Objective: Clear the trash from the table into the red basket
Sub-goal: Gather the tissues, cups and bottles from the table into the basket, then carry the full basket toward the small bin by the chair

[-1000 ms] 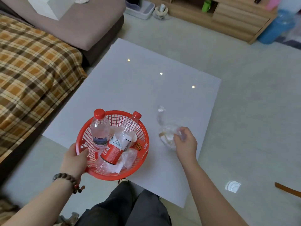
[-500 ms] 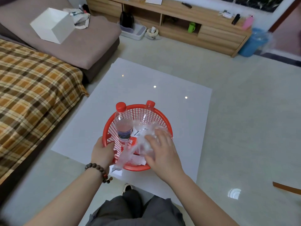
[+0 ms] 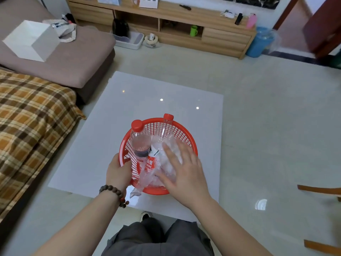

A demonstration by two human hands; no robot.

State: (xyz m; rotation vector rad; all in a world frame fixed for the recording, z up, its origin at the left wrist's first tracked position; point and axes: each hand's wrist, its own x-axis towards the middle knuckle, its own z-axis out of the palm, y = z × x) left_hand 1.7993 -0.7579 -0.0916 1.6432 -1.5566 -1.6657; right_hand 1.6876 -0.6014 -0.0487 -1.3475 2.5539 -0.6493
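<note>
The red basket (image 3: pixel 184 130) sits near the front edge of the white table (image 3: pixel 114 141). It holds two clear bottles with red caps (image 3: pixel 137 126), a red label and crumpled clear plastic wrap (image 3: pixel 166 163). My left hand (image 3: pixel 118 170) grips the basket's near left rim. My right hand (image 3: pixel 184 169) lies flat over the plastic wrap in the basket, its fingers spread. A tail of plastic (image 3: pixel 135 192) hangs over the basket's front rim.
A plaid-covered couch (image 3: pixel 31 122) and a brown cushion with a white box (image 3: pixel 31 40) lie to the left. A wooden shelf unit (image 3: pixel 166 24) and blue bin (image 3: pixel 259 43) stand at the back. Wooden chair parts (image 3: pixel 321 189) show at right.
My right hand carried the clear plastic wrap from the table into the basket and now rests spread on top of it. My view rose toward the room.
</note>
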